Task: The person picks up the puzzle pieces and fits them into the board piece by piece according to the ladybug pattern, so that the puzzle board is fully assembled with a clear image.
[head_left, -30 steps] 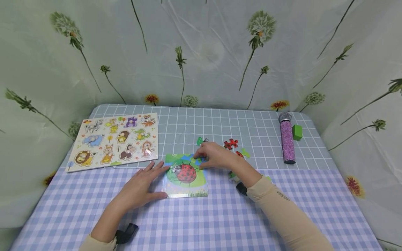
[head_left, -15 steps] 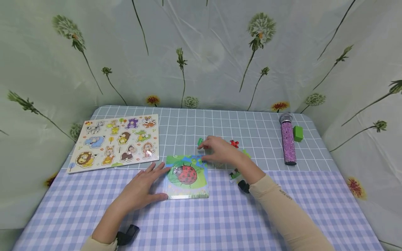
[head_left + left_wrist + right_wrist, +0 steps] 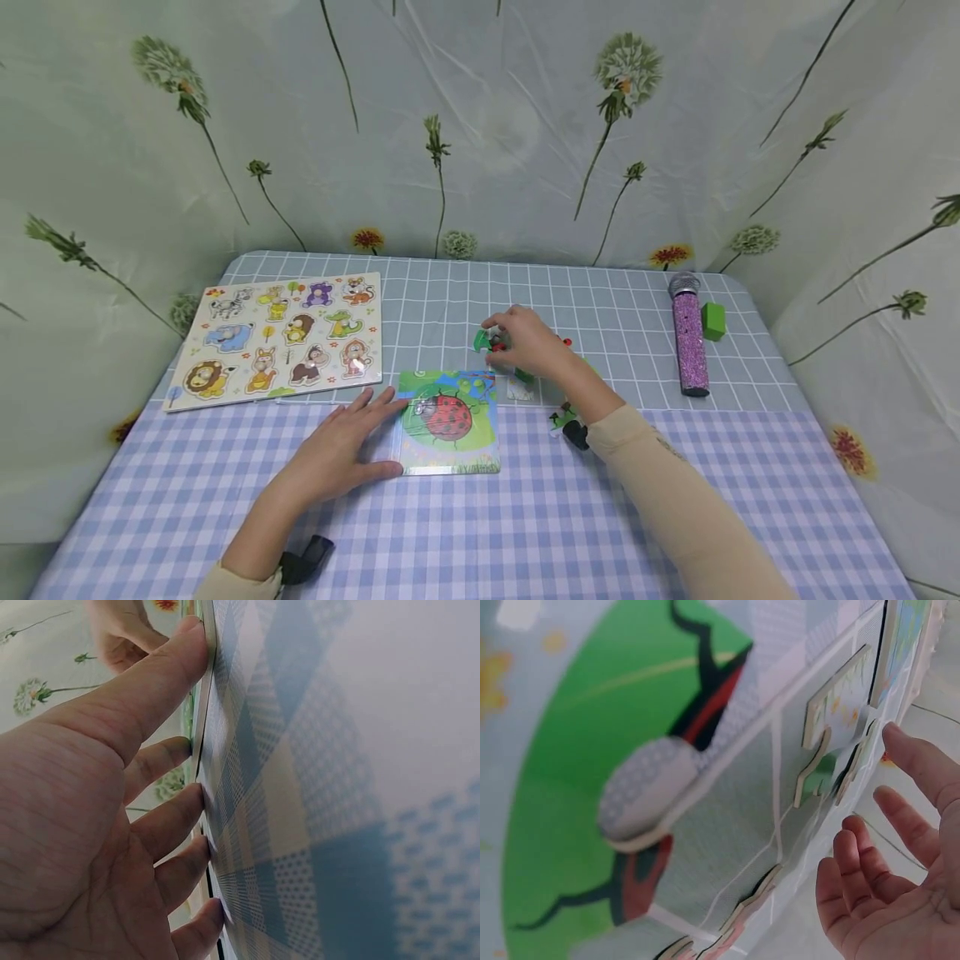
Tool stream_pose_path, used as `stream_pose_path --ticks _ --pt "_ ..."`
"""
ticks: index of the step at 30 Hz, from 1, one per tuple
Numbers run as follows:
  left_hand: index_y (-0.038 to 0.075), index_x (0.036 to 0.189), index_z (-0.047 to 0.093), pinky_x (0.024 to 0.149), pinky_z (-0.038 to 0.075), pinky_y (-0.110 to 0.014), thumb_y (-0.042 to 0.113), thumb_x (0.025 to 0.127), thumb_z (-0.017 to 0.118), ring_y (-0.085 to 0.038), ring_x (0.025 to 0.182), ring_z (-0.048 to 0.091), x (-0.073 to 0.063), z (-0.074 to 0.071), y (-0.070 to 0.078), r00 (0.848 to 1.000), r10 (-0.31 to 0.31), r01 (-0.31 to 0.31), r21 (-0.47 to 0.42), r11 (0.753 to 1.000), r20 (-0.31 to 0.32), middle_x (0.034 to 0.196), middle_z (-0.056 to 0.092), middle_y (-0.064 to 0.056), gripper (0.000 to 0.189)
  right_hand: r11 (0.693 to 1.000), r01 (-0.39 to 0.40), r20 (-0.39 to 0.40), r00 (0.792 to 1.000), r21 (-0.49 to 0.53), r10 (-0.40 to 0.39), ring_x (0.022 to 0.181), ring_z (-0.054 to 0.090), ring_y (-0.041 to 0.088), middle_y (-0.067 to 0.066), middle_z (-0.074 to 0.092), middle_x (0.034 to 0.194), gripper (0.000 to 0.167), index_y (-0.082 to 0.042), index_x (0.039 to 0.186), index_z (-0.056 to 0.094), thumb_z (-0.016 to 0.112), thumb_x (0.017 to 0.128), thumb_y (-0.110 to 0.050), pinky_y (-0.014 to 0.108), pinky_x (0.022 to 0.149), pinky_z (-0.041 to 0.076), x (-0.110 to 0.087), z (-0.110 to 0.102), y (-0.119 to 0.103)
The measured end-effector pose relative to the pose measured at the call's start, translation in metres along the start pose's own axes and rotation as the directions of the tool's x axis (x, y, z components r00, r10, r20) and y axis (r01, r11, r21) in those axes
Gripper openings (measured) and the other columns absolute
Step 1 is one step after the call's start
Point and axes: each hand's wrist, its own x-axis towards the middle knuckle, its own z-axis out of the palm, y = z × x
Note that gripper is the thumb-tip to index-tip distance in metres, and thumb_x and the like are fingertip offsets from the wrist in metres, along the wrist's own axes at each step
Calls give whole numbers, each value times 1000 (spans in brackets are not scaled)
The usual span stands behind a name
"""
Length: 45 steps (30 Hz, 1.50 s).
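Note:
A square ladybug jigsaw puzzle [image 3: 450, 421] lies on the checked cloth in the middle. My left hand [image 3: 341, 446] rests at its left side, fingers spread; in the left wrist view, the left fingertips [image 3: 196, 796] touch down along the edge. Behind the puzzle's right corner, my right hand [image 3: 532, 342] is over loose jigsaw pieces, thumb and forefinger apart around a green and red piece [image 3: 482, 340]. The right wrist view shows the right hand [image 3: 900, 877] with bent, separated fingers and nothing gripped, close to a pale piece [image 3: 836, 705]. One large blurred green piece [image 3: 547, 750] fills the foreground there.
At the back left lies an animal puzzle board [image 3: 285, 333]. A purple glittery microphone [image 3: 690, 342] and a green block [image 3: 713, 321] are at the right. Another green piece [image 3: 562, 415] sits beside the right wrist. A flowered curtain [image 3: 495, 150] stands behind the table.
My right hand has left the puzzle's upper right corner and moved back over the loose pieces, its thumb and forefinger spreading. My left hand stays at the puzzle's left side.

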Motion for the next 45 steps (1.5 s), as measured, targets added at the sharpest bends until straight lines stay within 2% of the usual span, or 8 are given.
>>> stream_pose_path --ticks 8,17,45 --pt "21 162 51 124 30 -77 46 84 90 -47 159 35 1 0 -1 1000 0 0 -1 1000 3 172 42 -11 90 999 -46 22 999 -7 46 107 61 28 17 62 127 59 -12 147 64 84 95 -32 45 91 57 6 2 3" --pt "22 162 51 123 30 -78 44 84 90 -47 160 35 -1 0 0 1000 3 -3 -7 1000 0 172 42 -11 90 998 -67 57 996 16 66 114 63 29 16 61 130 57 -12 147 64 83 97 -32 46 98 58 9 2 3" --pt "22 162 50 123 31 -77 44 84 91 -47 159 35 0 0 -1 1000 2 -2 0 1000 -1 172 42 -11 90 999 -19 41 999 36 18 113 66 27 13 74 119 45 -4 135 73 84 96 -24 42 100 59 16 1 7"
